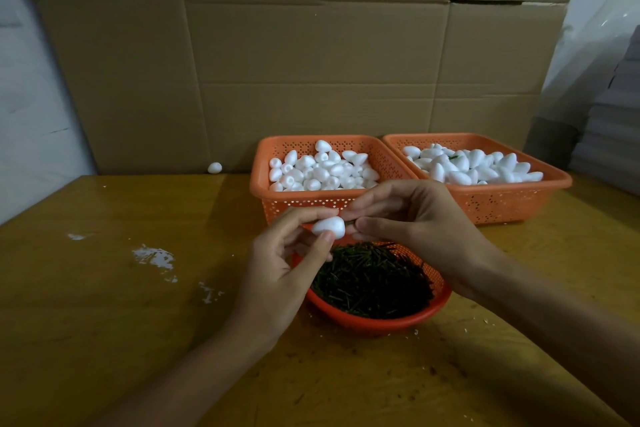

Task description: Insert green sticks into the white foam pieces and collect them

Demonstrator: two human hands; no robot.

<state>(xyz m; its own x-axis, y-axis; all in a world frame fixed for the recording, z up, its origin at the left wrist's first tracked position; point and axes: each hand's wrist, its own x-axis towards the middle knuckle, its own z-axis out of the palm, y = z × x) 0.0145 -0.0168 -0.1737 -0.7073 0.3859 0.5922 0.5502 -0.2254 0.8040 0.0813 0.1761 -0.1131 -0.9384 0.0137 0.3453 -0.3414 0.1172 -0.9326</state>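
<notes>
My left hand pinches a white egg-shaped foam piece between thumb and fingers above the round orange bowl. My right hand pinches a thin green stick whose end meets the foam piece's right side. The bowl holds a heap of green sticks. Behind the hands stand two orange perforated baskets: the left basket holds several white foam pieces, and the right basket holds several more, with a bit of green showing among them.
A loose foam piece lies at the table's back edge on the left. White crumbs and smears mark the wooden table. A cardboard wall stands behind the baskets. Stacked grey material sits at far right.
</notes>
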